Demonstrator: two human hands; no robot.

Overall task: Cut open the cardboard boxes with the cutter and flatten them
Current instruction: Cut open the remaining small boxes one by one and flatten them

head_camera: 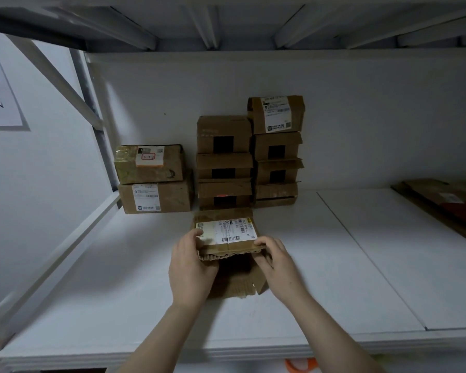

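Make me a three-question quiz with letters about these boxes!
1. Where does the flattened cardboard lie? A) on the floor B) far right on the shelf C) inside a box
2. How many boxes make the left stack? A) five B) seven C) two
3. The held box, gripped by the left hand and right hand, has its near end: A) open B) taped shut C) painted blue
Answers: B, it lies by the shelf's right edge; C, one box sits on another; A, its dark inside shows.
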